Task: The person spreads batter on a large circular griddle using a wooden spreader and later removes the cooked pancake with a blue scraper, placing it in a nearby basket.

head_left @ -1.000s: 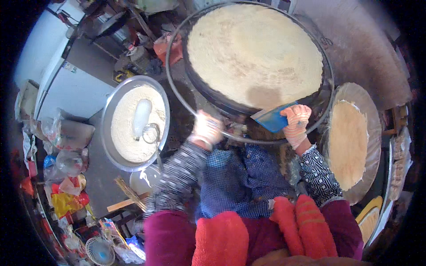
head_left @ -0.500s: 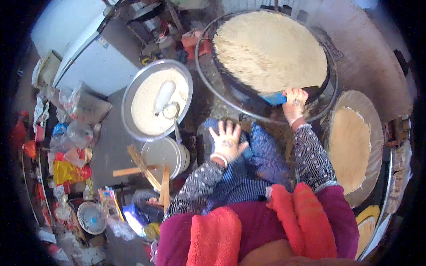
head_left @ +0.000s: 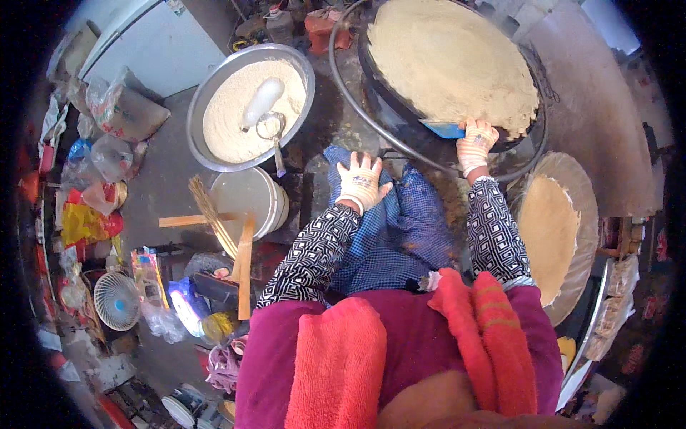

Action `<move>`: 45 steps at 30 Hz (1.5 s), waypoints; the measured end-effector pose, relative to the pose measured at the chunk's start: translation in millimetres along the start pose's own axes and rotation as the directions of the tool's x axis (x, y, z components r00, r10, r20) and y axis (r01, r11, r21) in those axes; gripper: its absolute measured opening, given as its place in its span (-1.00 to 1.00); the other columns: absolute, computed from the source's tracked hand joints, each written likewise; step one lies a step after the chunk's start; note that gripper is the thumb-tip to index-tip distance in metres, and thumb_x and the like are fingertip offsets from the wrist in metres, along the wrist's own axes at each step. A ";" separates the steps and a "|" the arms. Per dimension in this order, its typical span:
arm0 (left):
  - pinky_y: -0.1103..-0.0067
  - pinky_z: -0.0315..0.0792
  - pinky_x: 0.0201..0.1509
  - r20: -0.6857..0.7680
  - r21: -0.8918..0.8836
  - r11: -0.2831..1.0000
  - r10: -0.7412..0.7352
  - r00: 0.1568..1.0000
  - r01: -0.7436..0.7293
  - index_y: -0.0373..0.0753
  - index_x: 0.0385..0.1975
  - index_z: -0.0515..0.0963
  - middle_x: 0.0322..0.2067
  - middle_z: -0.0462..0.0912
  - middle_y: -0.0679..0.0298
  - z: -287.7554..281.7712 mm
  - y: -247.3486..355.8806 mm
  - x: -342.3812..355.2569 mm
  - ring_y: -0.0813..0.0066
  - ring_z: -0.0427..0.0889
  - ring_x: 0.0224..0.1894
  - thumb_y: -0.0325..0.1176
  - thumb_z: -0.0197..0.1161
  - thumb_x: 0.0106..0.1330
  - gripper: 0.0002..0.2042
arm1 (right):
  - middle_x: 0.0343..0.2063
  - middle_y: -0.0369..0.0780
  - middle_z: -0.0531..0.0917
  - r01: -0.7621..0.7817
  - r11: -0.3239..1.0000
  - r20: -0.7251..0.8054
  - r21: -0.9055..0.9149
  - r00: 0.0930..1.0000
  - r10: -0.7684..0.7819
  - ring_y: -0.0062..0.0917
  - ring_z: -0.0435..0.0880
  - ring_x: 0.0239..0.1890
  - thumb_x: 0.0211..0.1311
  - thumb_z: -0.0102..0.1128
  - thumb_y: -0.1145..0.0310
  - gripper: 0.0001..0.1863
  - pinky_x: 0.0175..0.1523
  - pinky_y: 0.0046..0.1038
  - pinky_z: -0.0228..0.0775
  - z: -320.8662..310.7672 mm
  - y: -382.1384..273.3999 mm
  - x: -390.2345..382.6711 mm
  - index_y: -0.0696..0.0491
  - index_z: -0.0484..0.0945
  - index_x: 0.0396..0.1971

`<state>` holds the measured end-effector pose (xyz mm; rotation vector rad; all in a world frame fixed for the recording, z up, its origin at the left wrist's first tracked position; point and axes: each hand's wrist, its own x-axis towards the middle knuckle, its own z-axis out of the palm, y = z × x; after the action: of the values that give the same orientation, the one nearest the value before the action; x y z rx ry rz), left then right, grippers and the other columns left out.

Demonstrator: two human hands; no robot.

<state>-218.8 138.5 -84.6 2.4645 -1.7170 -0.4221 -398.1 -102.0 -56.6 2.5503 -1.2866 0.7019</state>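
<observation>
My right hand (head_left: 476,146), in a striped knit glove, is closed round a blue scraper (head_left: 444,129) at the near edge of a round dark griddle (head_left: 369,66). A wide, pale beige layer of batter (head_left: 450,61) covers most of the griddle, its lower right edge ragged. My left hand (head_left: 361,184), gloved the same way, rests with fingers spread on my blue checked knee and holds nothing. Left of the griddle stands a metal basin (head_left: 197,132) of pale batter or meal, with a ladle (head_left: 278,151) and a whitish bottle-shaped thing (head_left: 263,101) in it.
A metal ring (head_left: 341,66) surrounds the griddle. On the right, a stack of thin round pancakes (head_left: 549,222) lies on a plastic-covered round tray (head_left: 587,247). Below the basin are a white bucket (head_left: 281,207), a straw brush (head_left: 207,204) and wooden strips (head_left: 244,275). Bags (head_left: 128,107) clutter the left.
The whole view has shifted, with the basin and griddle higher in it. My right hand with the scraper now sits closer against the batter's near edge. My left hand stays on the knee.
</observation>
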 end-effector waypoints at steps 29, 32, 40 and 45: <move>0.23 0.28 0.28 -0.529 -0.279 0.960 -0.149 0.835 -0.005 -0.33 0.19 0.32 0.15 0.35 -0.12 -63.8 -120.8 79.0 -0.14 0.34 0.20 -0.36 0.29 0.16 -0.44 | -0.14 -0.06 0.66 0.373 0.928 0.207 0.007 0.907 -0.366 -0.23 0.66 -0.09 0.17 -0.08 0.47 -0.63 0.05 -0.21 0.43 62.3 -57.2 123.0 0.02 0.51 -0.02; 0.22 0.25 0.31 -0.482 -0.119 0.990 -0.124 0.867 0.075 -0.29 0.21 0.31 0.19 0.32 -0.08 -98.3 -172.3 122.6 -0.10 0.30 0.24 -0.40 0.25 0.14 -0.42 | -0.14 -0.06 0.66 0.370 0.929 0.267 0.003 0.895 -0.357 -0.23 0.66 -0.10 0.21 -0.12 0.46 -0.65 0.03 -0.22 0.44 57.9 -71.9 134.6 0.03 0.51 -0.02; 0.18 0.13 0.37 -0.431 0.246 0.963 0.004 0.902 0.114 -0.12 0.25 0.28 0.25 0.30 0.15 -143.9 -199.5 222.1 0.14 0.18 0.36 -0.44 0.19 0.12 -0.40 | -0.21 -0.07 0.68 0.376 0.926 0.304 0.013 0.881 -0.362 -0.23 0.68 -0.14 0.26 -0.18 0.44 -0.65 0.00 -0.23 0.46 56.5 -78.4 152.8 0.04 0.52 -0.03; 0.22 0.04 0.42 -0.360 0.465 0.885 0.161 0.919 0.028 -0.06 0.23 0.32 0.31 0.26 0.27 -141.5 -184.6 238.8 0.23 0.11 0.42 -0.45 0.04 0.25 -0.51 | -0.12 -0.05 0.66 0.356 0.931 0.313 0.080 0.878 -0.363 -0.23 0.66 -0.06 0.29 -0.20 0.41 -0.63 0.07 -0.24 0.44 52.5 -80.7 155.8 0.04 0.50 0.03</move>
<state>65.3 -28.3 -33.8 2.5265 -1.8759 0.5257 -237.5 -183.0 -22.1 2.8934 -0.8342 0.2260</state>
